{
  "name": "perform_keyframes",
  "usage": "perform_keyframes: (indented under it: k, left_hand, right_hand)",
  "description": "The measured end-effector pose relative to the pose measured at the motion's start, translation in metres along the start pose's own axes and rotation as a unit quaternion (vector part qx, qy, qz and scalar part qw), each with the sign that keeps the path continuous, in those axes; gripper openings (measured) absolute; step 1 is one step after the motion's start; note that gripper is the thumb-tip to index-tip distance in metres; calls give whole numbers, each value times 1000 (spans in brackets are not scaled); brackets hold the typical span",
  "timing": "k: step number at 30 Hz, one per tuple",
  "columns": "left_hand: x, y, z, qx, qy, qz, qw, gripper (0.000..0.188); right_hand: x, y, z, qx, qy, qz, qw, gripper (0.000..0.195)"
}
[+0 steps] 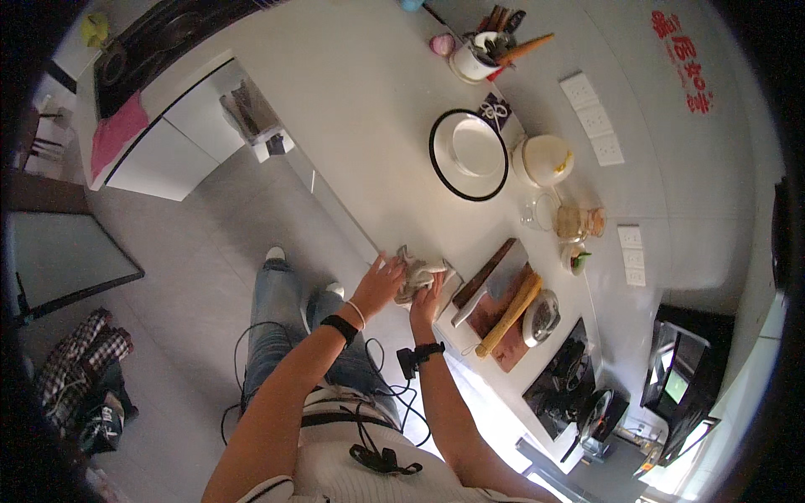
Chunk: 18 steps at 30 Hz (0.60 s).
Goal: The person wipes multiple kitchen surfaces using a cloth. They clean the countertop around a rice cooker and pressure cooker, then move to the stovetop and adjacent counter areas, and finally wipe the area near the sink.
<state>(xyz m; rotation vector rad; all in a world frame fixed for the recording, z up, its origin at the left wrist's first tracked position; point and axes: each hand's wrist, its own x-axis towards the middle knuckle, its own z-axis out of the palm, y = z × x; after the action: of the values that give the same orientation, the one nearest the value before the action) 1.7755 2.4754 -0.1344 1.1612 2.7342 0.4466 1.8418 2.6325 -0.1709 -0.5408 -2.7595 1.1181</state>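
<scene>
A crumpled, pale cloth (420, 274) lies near the front edge of the white countertop (371, 170). My left hand (379, 284) has its fingers on the cloth's left side. On the near right side, my right hand (427, 303) takes hold of it with the fingers stretched along the fabric. Folds hide some fingertips. Just to the right rests a reddish-brown cutting board (503, 352). It carries a cleaver (497, 283) and a yellowish rolling pin (512, 314). The cleaver's light handle points towards me.
A black-rimmed white basin (440, 170) stands farther along the counter. Behind it are a lidded white pot (544, 160), glass jars (569, 223) and a utensil holder (475, 63). A metal bowl (541, 317) sits beside the board, near a black cooktop (560, 383). Cables (402, 396) hang by my legs.
</scene>
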Motion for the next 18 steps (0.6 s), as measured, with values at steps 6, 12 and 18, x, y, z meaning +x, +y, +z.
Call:
perform_keyframes:
  k: [6,12,18]
  left_hand:
    - [12,-31,-4,-3,51,-36,998,44]
    - [35,-97,-41,-36,48,-106,993,47]
    - [50,-202,-71,-28,147,-134,980,28]
  right_hand:
    - [37,-35,24,52,-50,-77,994,57]
    - [112,-49,62,199,-95,-10,975,59]
    - [227,-113,109,354,-91,185,912,62]
